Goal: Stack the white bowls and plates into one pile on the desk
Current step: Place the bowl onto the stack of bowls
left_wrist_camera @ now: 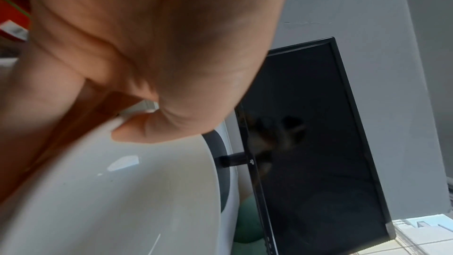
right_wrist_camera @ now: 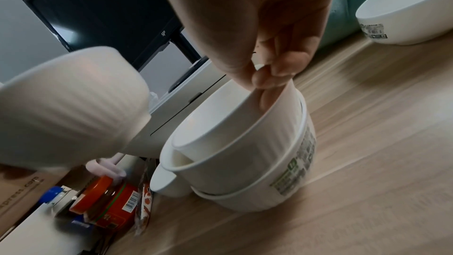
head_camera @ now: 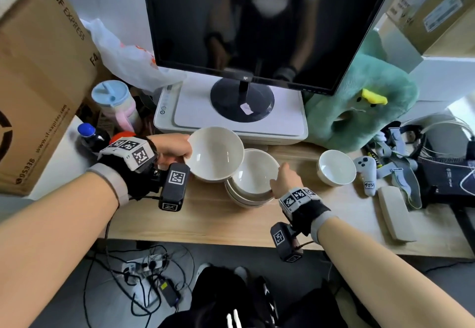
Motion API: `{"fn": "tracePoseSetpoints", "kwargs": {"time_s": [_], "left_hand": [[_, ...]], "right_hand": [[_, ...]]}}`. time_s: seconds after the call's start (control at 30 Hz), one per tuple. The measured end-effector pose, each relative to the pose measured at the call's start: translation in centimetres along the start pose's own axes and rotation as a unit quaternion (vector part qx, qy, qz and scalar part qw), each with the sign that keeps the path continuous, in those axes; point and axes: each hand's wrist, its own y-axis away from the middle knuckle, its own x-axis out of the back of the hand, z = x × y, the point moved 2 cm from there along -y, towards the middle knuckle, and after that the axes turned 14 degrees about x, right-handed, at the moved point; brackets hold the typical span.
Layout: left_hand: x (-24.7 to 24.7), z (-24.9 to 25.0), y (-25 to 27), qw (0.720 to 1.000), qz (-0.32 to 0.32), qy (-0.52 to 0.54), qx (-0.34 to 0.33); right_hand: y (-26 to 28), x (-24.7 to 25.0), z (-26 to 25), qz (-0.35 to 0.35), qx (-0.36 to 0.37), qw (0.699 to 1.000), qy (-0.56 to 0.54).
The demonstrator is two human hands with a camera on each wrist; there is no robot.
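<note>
A pile of nested white bowls (head_camera: 253,186) (right_wrist_camera: 247,154) stands mid-desk (head_camera: 218,222). My right hand (head_camera: 282,178) (right_wrist_camera: 264,79) pinches the near rim of the top bowl, thumb inside. My left hand (head_camera: 174,151) (left_wrist_camera: 137,129) grips a ribbed white bowl (head_camera: 214,154) (left_wrist_camera: 122,191) (right_wrist_camera: 68,104) by its left rim, holding it tilted in the air just left of and above the pile. Another white bowl (head_camera: 336,167) (right_wrist_camera: 412,11) sits alone to the right. A small white dish (right_wrist_camera: 166,183) shows behind the pile in the right wrist view.
A monitor (head_camera: 244,19) stands on a white printer (head_camera: 231,124) right behind the pile. A green plush (head_camera: 359,106), a controller (head_camera: 367,173) and cables crowd the right. A tumbler (head_camera: 115,104), a bottle (head_camera: 90,135), a red jar (right_wrist_camera: 110,205) and a cardboard box (head_camera: 38,70) fill the left.
</note>
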Motion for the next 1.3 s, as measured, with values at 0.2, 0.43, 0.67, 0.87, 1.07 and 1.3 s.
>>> {"fn": "tracePoseSetpoints", "kwargs": {"time_s": [0.2, 0.43, 0.67, 0.87, 1.07, 1.3], "left_hand": [[-2.8, 2.8, 1.3, 0.995, -0.046, 0.082, -0.046], [-4.1, 4.5, 1.4, 0.99, -0.046, 0.116, -0.071], [-3.5, 4.9, 1.4, 0.985, -0.029, 0.15, -0.084], [-4.4, 5.2, 1.6, 0.987, -0.047, 0.132, -0.073], [-7.6, 6.2, 0.4, 0.997, -0.02, 0.057, -0.05], [-9.7, 5.9, -2.4, 0.999, 0.033, 0.001, -0.029]], "right_hand": [[-0.7, 0.3, 0.1, -0.029, -0.019, 0.999, -0.009], [-0.9, 0.9, 0.4, -0.044, -0.002, 0.998, 0.05], [-0.9, 1.1, 0.7, -0.045, 0.028, 0.992, 0.114], [-1.2, 2.9, 1.6, 0.06, 0.007, 0.995, -0.081], [-0.3, 4.6, 0.3, 0.043, 0.078, 0.935, -0.344], [-0.9, 3.0, 0.8, -0.002, 0.051, 0.993, -0.111]]}}
